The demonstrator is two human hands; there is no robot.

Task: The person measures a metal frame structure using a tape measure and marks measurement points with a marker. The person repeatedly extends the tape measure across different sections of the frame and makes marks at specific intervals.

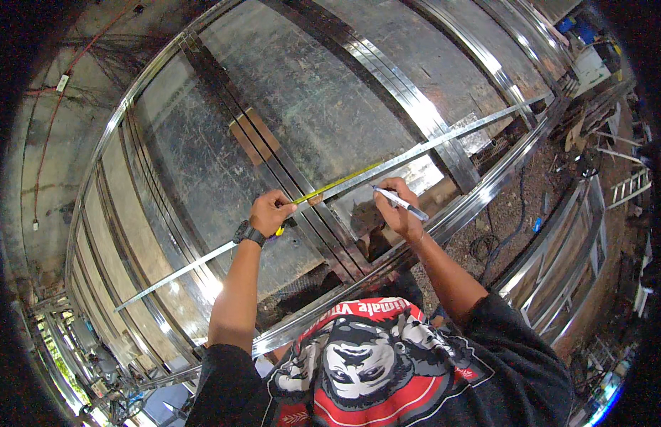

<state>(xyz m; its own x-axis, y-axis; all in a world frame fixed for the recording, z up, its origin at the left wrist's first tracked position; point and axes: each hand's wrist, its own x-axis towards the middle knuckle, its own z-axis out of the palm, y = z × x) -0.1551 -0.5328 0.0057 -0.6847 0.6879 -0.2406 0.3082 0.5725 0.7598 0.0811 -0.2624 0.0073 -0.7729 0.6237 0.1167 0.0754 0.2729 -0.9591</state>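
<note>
From the head camera I look down on a big stainless steel frame (416, 107) with flat sheet panels between its shiny bars. My left hand (270, 211) is closed on the yellow tape measure (337, 185); the fingers are curled over the tape and press it onto a long thin metal strip (480, 128) that lies slantwise across the frame. On this wrist I wear a black watch (246, 233). The yellow tape runs from my left hand up to the right, along the strip, toward my other hand.

My right hand (394, 210) is closed around a marker pen (401, 203) with a white body and a dark end. The pen is held like for writing, its tip touching the strip or just beside it, near the tape; I cannot tell which.

A brown flat piece (248, 132) lies on the panel above my left hand. On the ground at the right there is a black cable (519, 213). I see no container clearly; the blue things at the top right edge are too small to tell
</note>
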